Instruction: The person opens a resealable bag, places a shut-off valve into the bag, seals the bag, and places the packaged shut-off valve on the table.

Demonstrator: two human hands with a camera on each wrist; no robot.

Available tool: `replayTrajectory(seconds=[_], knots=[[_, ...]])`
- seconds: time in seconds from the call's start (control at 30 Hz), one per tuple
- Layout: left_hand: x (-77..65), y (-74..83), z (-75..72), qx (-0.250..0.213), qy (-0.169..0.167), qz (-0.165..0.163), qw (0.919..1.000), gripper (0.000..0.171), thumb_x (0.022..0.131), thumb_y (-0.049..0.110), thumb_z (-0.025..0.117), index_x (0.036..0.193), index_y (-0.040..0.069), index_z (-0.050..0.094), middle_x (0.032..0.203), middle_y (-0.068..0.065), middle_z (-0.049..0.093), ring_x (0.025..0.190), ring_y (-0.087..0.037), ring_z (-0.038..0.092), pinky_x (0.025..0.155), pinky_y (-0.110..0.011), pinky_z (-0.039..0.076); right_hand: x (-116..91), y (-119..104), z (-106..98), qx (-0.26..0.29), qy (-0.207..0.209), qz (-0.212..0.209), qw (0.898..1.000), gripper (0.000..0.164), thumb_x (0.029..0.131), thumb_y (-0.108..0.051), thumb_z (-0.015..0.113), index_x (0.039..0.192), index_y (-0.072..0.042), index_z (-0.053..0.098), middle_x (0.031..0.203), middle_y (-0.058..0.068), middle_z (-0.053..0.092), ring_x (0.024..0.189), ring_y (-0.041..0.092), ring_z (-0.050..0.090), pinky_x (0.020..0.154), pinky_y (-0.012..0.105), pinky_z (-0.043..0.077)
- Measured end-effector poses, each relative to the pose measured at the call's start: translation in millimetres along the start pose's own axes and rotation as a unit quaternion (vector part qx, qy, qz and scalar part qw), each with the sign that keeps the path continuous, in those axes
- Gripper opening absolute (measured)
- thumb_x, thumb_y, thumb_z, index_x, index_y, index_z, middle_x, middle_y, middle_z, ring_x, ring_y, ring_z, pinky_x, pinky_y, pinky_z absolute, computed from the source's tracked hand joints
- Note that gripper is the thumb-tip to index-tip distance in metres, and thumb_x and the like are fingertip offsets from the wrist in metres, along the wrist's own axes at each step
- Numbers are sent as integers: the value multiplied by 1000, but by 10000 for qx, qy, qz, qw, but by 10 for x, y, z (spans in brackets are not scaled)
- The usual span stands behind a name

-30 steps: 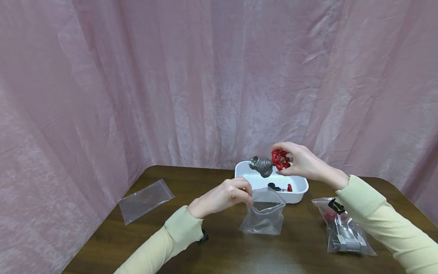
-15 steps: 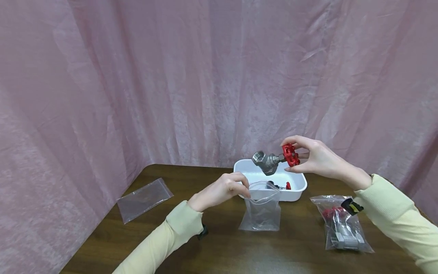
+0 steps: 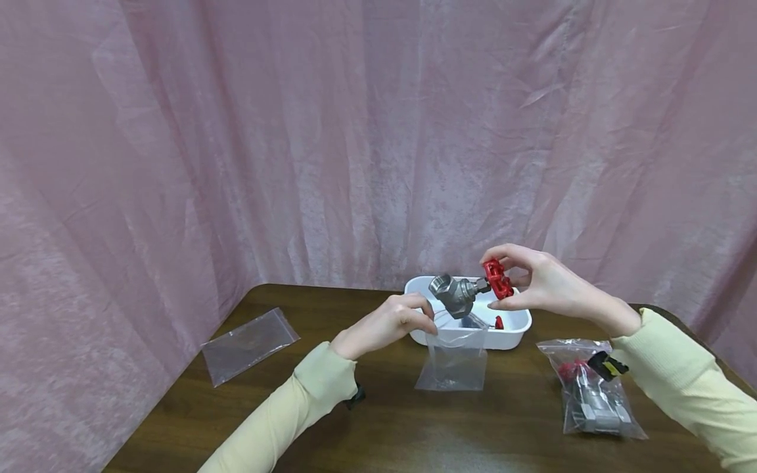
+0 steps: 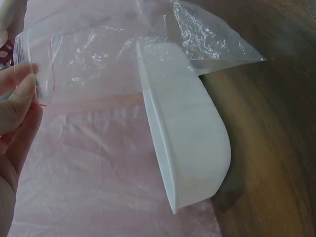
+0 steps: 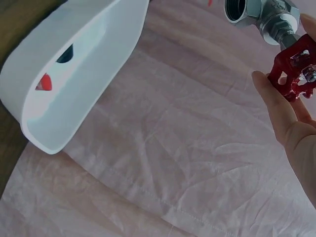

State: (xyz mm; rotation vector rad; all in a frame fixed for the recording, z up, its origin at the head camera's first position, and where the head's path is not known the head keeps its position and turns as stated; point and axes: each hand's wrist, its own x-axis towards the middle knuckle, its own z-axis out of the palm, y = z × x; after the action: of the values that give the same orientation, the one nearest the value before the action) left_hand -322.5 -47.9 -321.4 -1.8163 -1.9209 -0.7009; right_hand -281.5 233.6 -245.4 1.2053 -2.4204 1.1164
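Observation:
My right hand grips the red handwheel of a metal gate valve, with fingers and thumb around its rim. The valve's threaded body points left, tilted, over the mouth of a clear zip bag. My left hand pinches the bag's upper left edge between thumb and fingertips; the bag hangs down from there. In the left wrist view the zip strip lies at the fingertips, and the bag stretches away across the white tray. The bag's lower part looks flat, with nothing inside.
Inside the white tray lie a red-handled part and a dark piece. A zip bag with a red-wheeled valve lies at right on the wooden table. Another flat clear bag lies at left. A pink curtain hangs behind.
My right hand swung the valve right and up, then lowered it toward the bag's mouth. The bag's mouth, seen wide earlier, now sits partly behind the valve body. My left hand barely moved.

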Motion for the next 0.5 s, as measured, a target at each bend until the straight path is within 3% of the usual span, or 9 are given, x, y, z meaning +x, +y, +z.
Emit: replayTrajectory(seconds=[0.3,0.5], knots=[[14,-22,38,105,137,0,9999,26,78,-12,63,84,11,73,84,3,55,82,-5,50,69,-12,39,-74,65,92,207,-163,-193,9995,60,61,-3,83,112,-10,52,100,4,53,84,18,56,68,32,50],[-1,-9,44,166,238,86,9995,27,77,-13,63,83,11,73,83,2,55,81,-5,50,69,-12,39,-101,72,112,77,-179,-99,9998,61,61,-7,84,112,-10,52,101,3,52,85,20,55,68,31,50]])
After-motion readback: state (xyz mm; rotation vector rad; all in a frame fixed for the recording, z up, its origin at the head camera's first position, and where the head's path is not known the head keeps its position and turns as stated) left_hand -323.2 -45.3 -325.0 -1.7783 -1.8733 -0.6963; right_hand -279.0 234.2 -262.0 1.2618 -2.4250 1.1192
